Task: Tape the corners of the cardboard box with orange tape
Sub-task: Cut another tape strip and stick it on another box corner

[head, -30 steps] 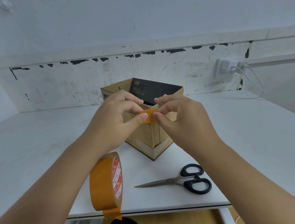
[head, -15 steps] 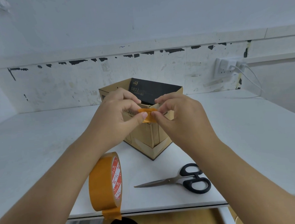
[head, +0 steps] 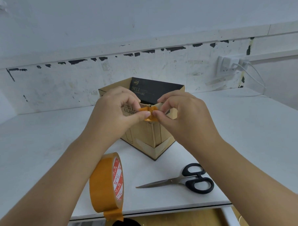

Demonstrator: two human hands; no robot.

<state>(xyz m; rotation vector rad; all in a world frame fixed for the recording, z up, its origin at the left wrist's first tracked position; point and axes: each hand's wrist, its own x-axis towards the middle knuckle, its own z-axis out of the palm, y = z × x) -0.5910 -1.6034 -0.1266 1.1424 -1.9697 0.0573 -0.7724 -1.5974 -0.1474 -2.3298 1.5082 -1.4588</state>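
Observation:
An open cardboard box (head: 146,138) with a black printed inside wall stands on the white table, one corner turned toward me. A short piece of orange tape (head: 149,113) lies over the top of that near corner. My left hand (head: 114,114) pinches the tape's left side with thumb and fingers against the box wall. My right hand (head: 182,114) pinches its right side the same way. The thumb tips nearly touch on the tape. The orange tape roll (head: 105,183) stands on edge near the table's front edge, below my left forearm, its loose end hanging over the edge.
Black-handled scissors (head: 182,181) lie shut on the table (head: 44,151) to the right of the roll, blades pointing left. A wall socket with a white plug and cable (head: 231,66) is at the back right. The table's front edge runs just below the roll.
Both hands have lowered slightly onto the box's near corner, and the tape piece now folds down over the corner's top edge. Roll and scissors have not moved.

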